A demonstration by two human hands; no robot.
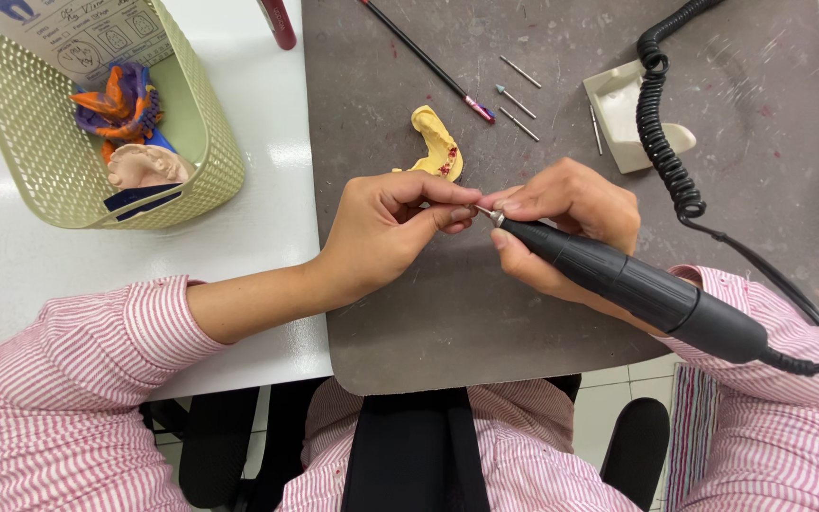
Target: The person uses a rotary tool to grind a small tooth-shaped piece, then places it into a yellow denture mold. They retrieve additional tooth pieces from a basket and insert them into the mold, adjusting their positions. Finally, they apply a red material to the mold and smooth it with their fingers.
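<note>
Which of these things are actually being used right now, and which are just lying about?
In use:
- left hand, fingers pinching at the tool's metal tip
- right hand, gripping the black handpiece
- coiled black cord

Lying about:
- yellow dental cast
- loose burs
- black pencil-like stick
- white tray
- green basket
- grey mat

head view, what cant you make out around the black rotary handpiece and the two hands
- Head view: whatever the left hand pinches at the black rotary handpiece tip is covered by its fingertips.
- The right hand palm is hidden behind the handpiece.
- The yellow plaster dental cast is partly covered by the left hand.
- The black coiled cord is cut off by the top edge.
</note>
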